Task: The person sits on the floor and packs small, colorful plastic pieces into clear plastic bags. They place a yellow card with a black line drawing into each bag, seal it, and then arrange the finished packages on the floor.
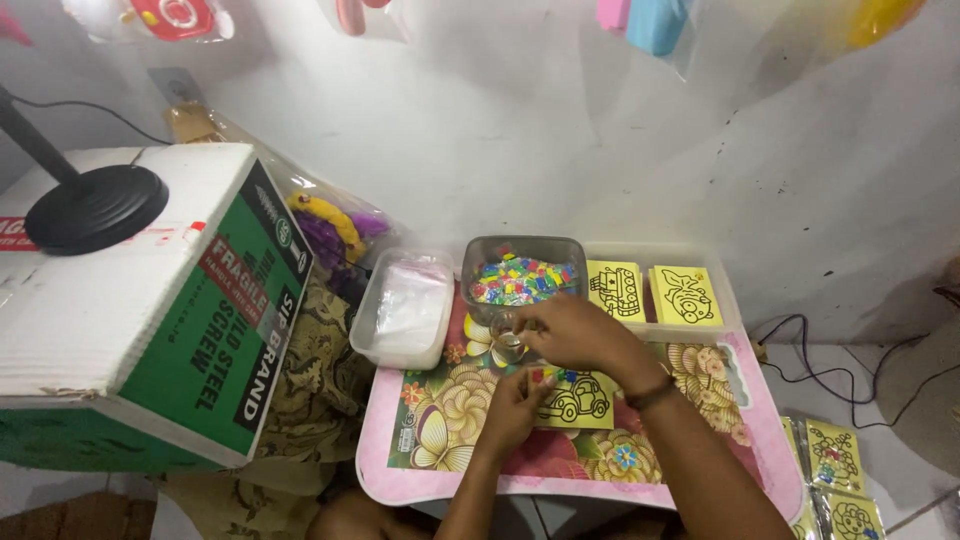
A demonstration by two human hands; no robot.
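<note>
Hands: Two bare hands work low over the pink floral tabletop, close together.
Right hand: right hand reaches across to a small clear cup just in front of the grey tub; its fingers curl around the cup's rim, though I cannot tell how firmly they grip.
Left hand: left hand rests on the yellow car card, fingers narrow, pinching at the card's upper left corner where small coloured bits sit.
Card: it lies flat on the tabletop, between the two wrists, with a car drawn in black outline.
Supply: grey tub of coloured pieces stands just behind the cup; clear tub of plastic bags sits beside it to the left.
Spares: two more yellow picture cards lie in a clear tray at the back.
Step in hand: looks like colour is going onto the car card, corner first.
Next move calls for: a steady card under the left fingers, and a light, careful touch from the right so the cup does not tip.
Side: big cardboard box sits well apart on the left.
</note>
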